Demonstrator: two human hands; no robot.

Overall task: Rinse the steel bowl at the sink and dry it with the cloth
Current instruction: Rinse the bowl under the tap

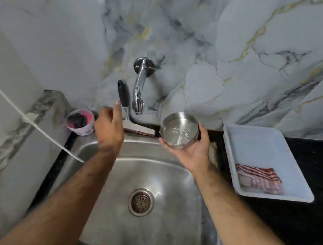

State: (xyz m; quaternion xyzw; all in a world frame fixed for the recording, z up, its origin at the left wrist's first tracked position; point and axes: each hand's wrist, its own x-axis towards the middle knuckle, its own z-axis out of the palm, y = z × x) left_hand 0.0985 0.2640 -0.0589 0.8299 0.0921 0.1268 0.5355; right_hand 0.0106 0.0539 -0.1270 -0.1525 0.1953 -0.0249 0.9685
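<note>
A small round steel bowl point(179, 130) is held above the back right corner of the sink point(193, 194), tilted toward me, with drops of water inside. My right hand point(193, 150) cups it from below, fingers around its wall. My left hand point(109, 127) is raised over the sink's back left, fingers loosely apart, holding nothing, just left of the chrome wall tap point(139, 88). No water runs from the tap. A folded red-and-white striped cloth point(258, 179) lies in a white tray point(269, 144) on the black counter to the right.
A black-handled squeegee point(129, 117) leans against the marble wall behind the sink, close to my left hand. A pink cup point(80, 122) with dark scrubbers stands at the sink's back left corner. A white cable point(37, 128) crosses the left side. The drain point(141, 202) sits mid-basin.
</note>
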